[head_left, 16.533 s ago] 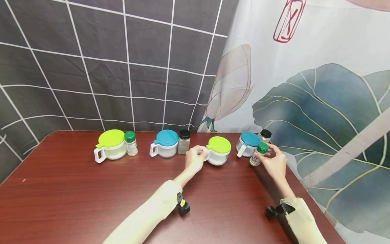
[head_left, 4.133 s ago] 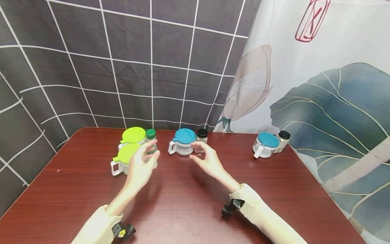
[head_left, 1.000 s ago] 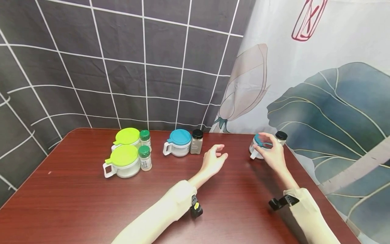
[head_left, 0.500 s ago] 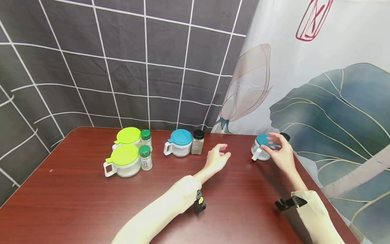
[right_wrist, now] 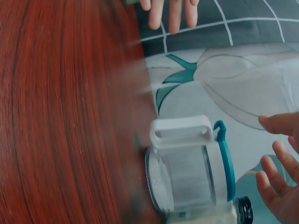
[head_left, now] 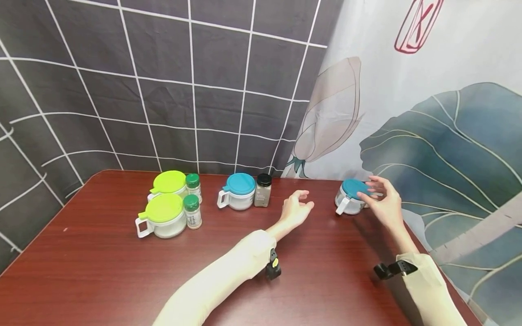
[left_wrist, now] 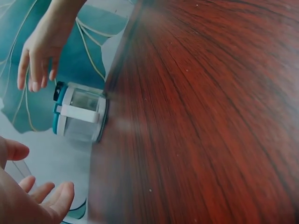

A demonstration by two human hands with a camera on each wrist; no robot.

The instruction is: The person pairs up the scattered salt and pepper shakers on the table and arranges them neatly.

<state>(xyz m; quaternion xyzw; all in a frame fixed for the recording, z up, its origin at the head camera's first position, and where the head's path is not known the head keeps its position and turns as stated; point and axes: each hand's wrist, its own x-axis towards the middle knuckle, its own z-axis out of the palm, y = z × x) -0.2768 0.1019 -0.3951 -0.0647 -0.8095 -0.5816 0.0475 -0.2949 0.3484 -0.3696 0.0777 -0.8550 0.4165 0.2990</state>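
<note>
My right hand hovers with fingers spread above the right edge of a seasoning jar with a blue lid and white handle. In the right wrist view its fingers stand apart from the lid. A black-capped seasoning bottle stands beside that jar, hidden behind the hand in the head view. My left hand, fingers loosely bent and holding nothing, floats over the table between this jar and a second blue-lidded jar. Next to the second jar stands another black-capped bottle.
On the left, two green-lidded jars stand one in front of the other, each with a green-capped shaker at its right. All sit on a reddish-brown table. Behind rise a grey grid-patterned cloth and a floral curtain.
A green-lidded jar and green-capped shaker moved from the right to the left group. Over the last second, my right hand shifted right, covering the black-capped bottle; my left hand drifted slightly right.
</note>
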